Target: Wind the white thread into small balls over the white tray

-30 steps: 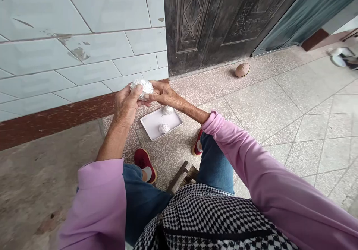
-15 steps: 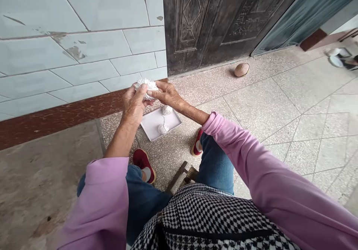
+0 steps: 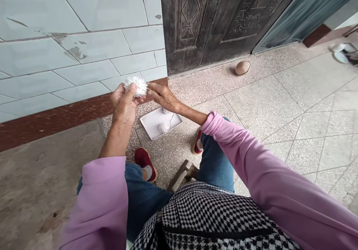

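My left hand point(image 3: 124, 103) is closed around a round, white, fringed yarn piece point(image 3: 136, 85) that looks like a pompom, the thumb lying across its front. Close to its right edge is my right hand point(image 3: 164, 98), with thumb and forefinger pinched together. Whatever lies in that pinch is too small to make out. Below the hands, a shallow white tray point(image 3: 149, 125) rests on the floor. In it sits a ball of white yarn point(image 3: 164, 127), a strand running off it to the right. A second white ball point(image 3: 167, 111) is partly hidden behind my right hand.
A tiled wall point(image 3: 92, 56) stands ahead on the left, beside a dark carved door point(image 3: 207, 22). Near the door's foot lies a pinkish-brown rounded object point(image 3: 242, 67). Red shoes point(image 3: 145, 162) flank the tray, and part of a wooden stool point(image 3: 181, 175) shows between the legs.
My left hand has moved left with the white yarn piece, which now faces me more. My right hand has come off its front to its right edge. The strand in the tray has shifted.
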Demonstrator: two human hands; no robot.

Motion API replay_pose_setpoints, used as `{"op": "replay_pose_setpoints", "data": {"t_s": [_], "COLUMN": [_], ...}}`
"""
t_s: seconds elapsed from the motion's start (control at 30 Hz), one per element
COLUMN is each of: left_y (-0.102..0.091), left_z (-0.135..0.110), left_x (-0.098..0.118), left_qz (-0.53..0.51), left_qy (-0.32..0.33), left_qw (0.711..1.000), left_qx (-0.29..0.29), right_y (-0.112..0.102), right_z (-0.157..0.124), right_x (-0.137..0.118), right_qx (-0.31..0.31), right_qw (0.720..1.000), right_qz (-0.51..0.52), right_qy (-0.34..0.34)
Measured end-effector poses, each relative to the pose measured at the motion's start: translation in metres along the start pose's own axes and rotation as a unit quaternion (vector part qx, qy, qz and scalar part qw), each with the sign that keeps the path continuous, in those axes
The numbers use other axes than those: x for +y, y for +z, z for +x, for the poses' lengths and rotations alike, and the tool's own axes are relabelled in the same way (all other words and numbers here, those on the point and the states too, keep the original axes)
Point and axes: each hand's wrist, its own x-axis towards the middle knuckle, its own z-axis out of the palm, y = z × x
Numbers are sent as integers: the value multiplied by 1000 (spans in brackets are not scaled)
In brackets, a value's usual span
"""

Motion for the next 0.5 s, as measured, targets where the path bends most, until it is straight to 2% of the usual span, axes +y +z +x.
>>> {"op": "replay_pose_setpoints", "data": {"t_s": [0.1,0.2,0.37,0.5], "left_y": [-11,-18,-22,-12], "left_z": [4,6,7,-6], "left_x": [2,3,5,12], "left_qz": [24,65,168,176], "left_qy": [-5,-9,-26,-68], "left_qw": [1000,998,985,980], "left_qx": [16,14,5,-57], "right_y": [2,5,-2,-18], "right_z": [-9,-13,-9,-2], "right_x": [-5,-5,-4,-10], "right_qx": [-20,-59,-76,-40], "right_qw": [985,963,958,960], "right_qz": [-173,-261,-251,-243], "right_qy": [-11,-18,-119,-134]}}
